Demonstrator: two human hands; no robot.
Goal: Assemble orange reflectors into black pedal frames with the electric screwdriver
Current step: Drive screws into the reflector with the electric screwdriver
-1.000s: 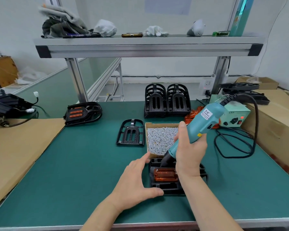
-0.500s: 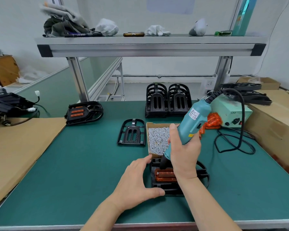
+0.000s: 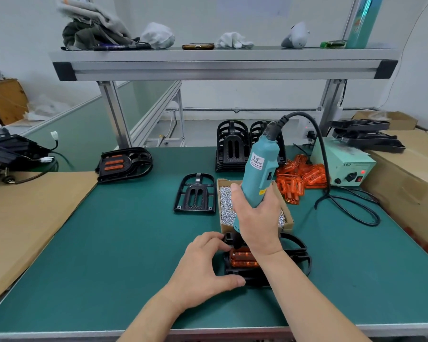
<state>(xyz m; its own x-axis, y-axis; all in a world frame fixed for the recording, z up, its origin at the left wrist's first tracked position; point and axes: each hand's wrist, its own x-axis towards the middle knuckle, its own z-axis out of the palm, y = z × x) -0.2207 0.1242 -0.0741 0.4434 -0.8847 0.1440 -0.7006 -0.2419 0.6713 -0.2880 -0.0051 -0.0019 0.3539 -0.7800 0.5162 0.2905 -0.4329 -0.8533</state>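
A black pedal frame lies near the table's front edge with an orange reflector seated in it. My right hand grips the teal electric screwdriver, held nearly upright with its tip down at the reflector's far left corner. My left hand clasps the frame's left side, fingers and thumb on its edge. An empty black frame lies flat beyond. Loose orange reflectors are piled at the right. A cardboard box of small silver screws sits just behind the frame.
Two stacks of black frames stand at the back. A finished pedal with reflector lies back left. The screwdriver's power supply and looped black cable sit at the right. Cardboard boxes flank the right, a cardboard sheet the left.
The screwdriver has swung from a rightward tilt to nearly upright over the reflector. My left hand has closed in onto the frame's left edge.
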